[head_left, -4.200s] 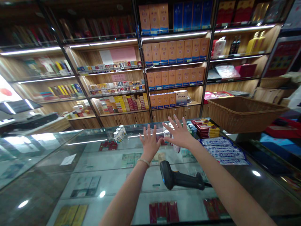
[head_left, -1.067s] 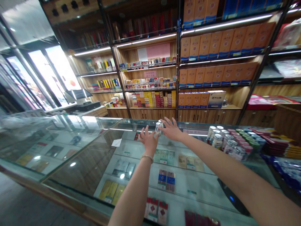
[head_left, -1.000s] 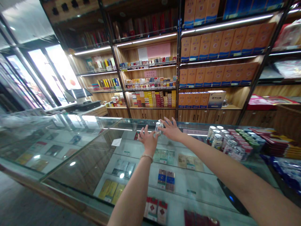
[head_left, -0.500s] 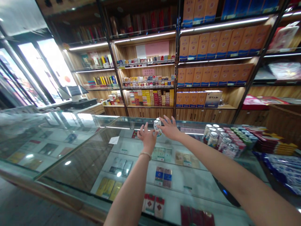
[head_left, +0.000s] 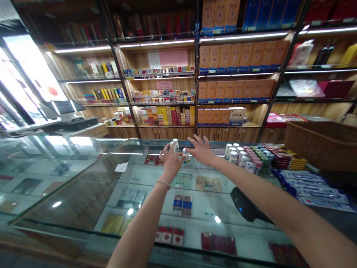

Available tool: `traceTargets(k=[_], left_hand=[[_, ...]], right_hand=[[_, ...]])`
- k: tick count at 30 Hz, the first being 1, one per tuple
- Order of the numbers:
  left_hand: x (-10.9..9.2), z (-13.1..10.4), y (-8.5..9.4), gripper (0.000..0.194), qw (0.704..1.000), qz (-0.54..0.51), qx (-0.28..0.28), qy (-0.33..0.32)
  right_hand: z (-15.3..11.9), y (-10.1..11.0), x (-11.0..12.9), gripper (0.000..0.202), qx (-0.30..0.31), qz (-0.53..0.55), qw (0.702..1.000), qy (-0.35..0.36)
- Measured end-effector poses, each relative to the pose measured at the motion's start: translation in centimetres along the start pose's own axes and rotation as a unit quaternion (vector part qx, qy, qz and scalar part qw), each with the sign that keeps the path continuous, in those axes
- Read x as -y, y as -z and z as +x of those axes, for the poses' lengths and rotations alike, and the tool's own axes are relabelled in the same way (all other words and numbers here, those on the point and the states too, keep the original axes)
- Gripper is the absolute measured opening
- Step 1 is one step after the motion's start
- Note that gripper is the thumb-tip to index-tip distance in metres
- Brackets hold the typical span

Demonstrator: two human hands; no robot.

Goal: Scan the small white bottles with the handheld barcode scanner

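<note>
A small silvery can stands on the glass counter between my two hands. My left hand is at its left with fingers spread and raised, the thumb close to the can. On the other side, my right hand reaches in with its fingers apart and its thumb tip by the can's top. Whether either thumb touches the can I cannot tell. Just behind my left fingers are more cans, one of them a white-topped can, partly hidden.
At the right stand grouped cans, stacked red and yellow packs, blue-white packets and a wicker basket. A black scanner-like device lies under my right forearm. A paper slip is at the left. Stocked shelves line the back.
The view has swung to the right, so the shelves and counter sit further left. The cans near my hands, lined up before, now show apart, with one between my hands and others behind my left fingers.
</note>
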State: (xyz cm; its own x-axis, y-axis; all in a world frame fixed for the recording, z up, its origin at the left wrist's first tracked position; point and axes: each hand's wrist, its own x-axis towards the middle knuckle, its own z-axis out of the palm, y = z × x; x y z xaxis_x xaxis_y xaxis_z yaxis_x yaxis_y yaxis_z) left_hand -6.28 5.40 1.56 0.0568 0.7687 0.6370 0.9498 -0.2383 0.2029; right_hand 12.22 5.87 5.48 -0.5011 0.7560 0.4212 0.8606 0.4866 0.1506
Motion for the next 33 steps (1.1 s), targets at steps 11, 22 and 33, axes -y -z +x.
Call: traceTargets(k=[11, 22, 33], left_hand=[[-3.6, -0.9, 2.2, 0.011, 0.998, -0.046, 0.029, -0.019], [-7.8, -3.3, 1.5, 0.012, 0.994, -0.076, 0.072, -0.037], [-9.6, -4.5, -0.1, 0.011, 0.988, -0.106, 0.094, -0.052]], right_hand=[[-3.6, 3.0, -1.5, 0.039, -0.002, 0.002, 1.000, -0.022], [-8.7, 2.6, -3.6, 0.024, -0.060, 0.032, 0.997, -0.047], [-11.1, 2.0, -5.0, 0.017, -0.070, 0.082, 0.991, -0.080]])
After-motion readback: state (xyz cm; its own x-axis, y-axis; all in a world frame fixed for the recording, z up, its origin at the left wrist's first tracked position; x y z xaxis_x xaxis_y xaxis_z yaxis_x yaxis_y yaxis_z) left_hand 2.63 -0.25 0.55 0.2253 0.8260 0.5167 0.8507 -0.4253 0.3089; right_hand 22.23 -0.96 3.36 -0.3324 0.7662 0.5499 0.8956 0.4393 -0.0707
